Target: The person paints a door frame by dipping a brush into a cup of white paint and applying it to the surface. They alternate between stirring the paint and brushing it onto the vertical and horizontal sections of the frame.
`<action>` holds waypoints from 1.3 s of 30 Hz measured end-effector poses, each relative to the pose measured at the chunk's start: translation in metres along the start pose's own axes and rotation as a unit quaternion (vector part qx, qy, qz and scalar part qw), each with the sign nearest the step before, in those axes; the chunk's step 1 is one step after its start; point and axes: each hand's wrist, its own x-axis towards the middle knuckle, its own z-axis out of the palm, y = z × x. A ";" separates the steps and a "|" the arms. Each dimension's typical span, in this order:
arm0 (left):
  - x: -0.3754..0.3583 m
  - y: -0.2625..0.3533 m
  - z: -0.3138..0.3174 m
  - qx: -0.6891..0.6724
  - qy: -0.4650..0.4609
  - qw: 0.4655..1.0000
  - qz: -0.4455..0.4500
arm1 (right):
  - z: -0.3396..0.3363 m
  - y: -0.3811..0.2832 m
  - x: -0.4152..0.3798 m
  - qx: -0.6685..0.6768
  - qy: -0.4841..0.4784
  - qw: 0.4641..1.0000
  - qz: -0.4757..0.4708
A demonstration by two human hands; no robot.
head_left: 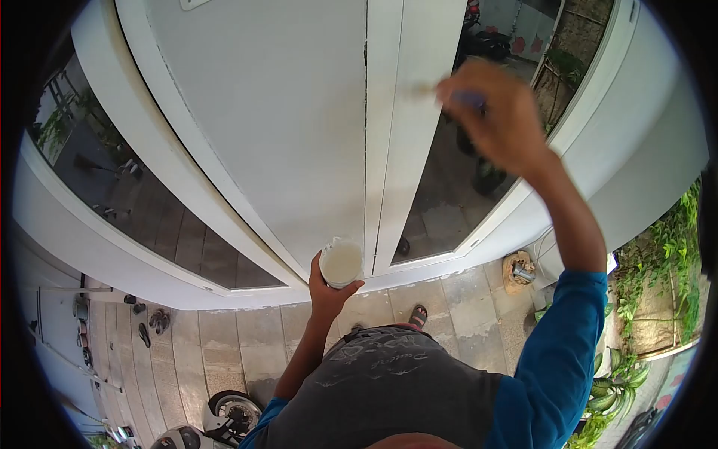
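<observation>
My left hand is wrapped round a small tub of whitish paint, held low in front of the door. Raised at the upper right, my right hand is closed on a paintbrush with a blue handle, both smeared by motion. The brush's pale bristles point left and overlap the white door frame in this view. Left of that strip is a broad light grey door panel, with a dark, chipped seam running down between them.
Glass panes flank the door on the left and right. Below lies a paved floor with sandals at the left and a motorbike wheel behind me. A wood-coloured stump-like object stands by the right wall; plants grow beyond.
</observation>
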 end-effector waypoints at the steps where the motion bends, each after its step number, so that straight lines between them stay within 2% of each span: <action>1: -0.001 -0.002 0.000 0.005 -0.001 1.000 0.002 | -0.017 0.004 0.021 -0.007 0.051 0.999 -0.007; 3: -0.001 -0.004 0.000 0.006 -0.004 1.000 -0.003 | -0.047 0.021 0.054 -0.138 0.147 0.968 -0.150; 7: 0.000 -0.004 0.003 0.001 -0.013 1.000 -0.009 | -0.047 0.003 0.069 -0.124 0.142 0.972 -0.138; 9: 0.000 -0.009 0.003 -0.011 -0.011 1.000 -0.006 | -0.019 0.004 0.026 -0.227 0.053 0.954 -0.188; 13: 0.001 -0.010 0.001 -0.033 -0.009 0.999 0.001 | 0.032 -0.033 -0.059 -0.126 -0.167 0.963 -0.171; 14: 0.002 -0.011 0.000 -0.035 -0.007 0.999 0.008 | 0.035 -0.032 -0.059 -0.131 -0.164 0.962 -0.176; 16: 0.003 -0.011 -0.002 -0.037 -0.013 0.999 0.009 | 0.036 -0.029 -0.056 0.004 -0.234 0.971 -0.053; 19: 0.005 -0.007 -0.002 -0.024 -0.015 1.000 0.012 | -0.005 -0.005 0.013 0.007 -0.126 0.992 0.013; 20: 0.005 -0.006 -0.002 -0.024 -0.013 1.000 0.016 | -0.025 -0.001 0.042 -0.014 -0.094 0.993 0.068; 21: 0.005 -0.005 -0.002 -0.017 -0.010 1.000 0.018 | -0.049 0.007 0.068 -0.046 -0.092 0.990 0.092; 22: 0.005 -0.004 -0.002 -0.010 -0.008 1.000 0.020 | -0.068 0.005 0.092 -0.088 -0.005 0.996 0.020; 24: 0.006 -0.005 -0.002 0.006 -0.009 1.000 0.020 | -0.094 -0.009 0.133 -0.139 0.143 0.974 -0.109; 25: 0.006 -0.006 -0.003 0.024 -0.011 0.999 0.018 | -0.095 0.003 0.142 -0.139 0.143 0.974 -0.110; 27: 0.007 -0.009 -0.003 0.019 -0.009 1.000 0.021 | -0.098 0.025 0.157 -0.160 0.212 0.935 -0.236; 28: 0.007 -0.010 -0.002 0.014 -0.008 1.000 0.022 | -0.093 0.002 0.142 -0.238 0.159 0.939 -0.189; 30: 0.007 -0.007 -0.002 0.010 -0.008 1.000 0.017 | -0.065 0.032 0.096 -0.289 0.080 0.934 -0.193; 32: 0.007 -0.005 -0.002 0.005 -0.006 1.000 0.013 | -0.028 0.019 0.055 -0.233 0.061 0.931 -0.274; 34: 0.007 -0.005 -0.003 0.000 -0.013 1.000 0.018 | -0.004 -0.002 0.010 -0.162 -0.012 0.954 -0.251; 35: 0.007 -0.007 -0.005 0.000 -0.011 1.000 0.022 | -0.006 -0.012 0.003 -0.164 -0.009 0.953 -0.254; 37: 0.006 -0.011 -0.006 0.005 -0.017 1.000 0.019 | -0.012 -0.022 0.000 -0.049 -0.199 0.976 -0.078; 38: 0.008 -0.009 -0.004 0.005 -0.014 1.000 0.024 | -0.016 -0.020 0.015 0.051 -0.169 0.984 -0.016; 39: 0.007 -0.006 -0.003 0.012 -0.017 1.000 0.018 | -0.023 -0.010 0.034 0.055 -0.134 0.989 -0.006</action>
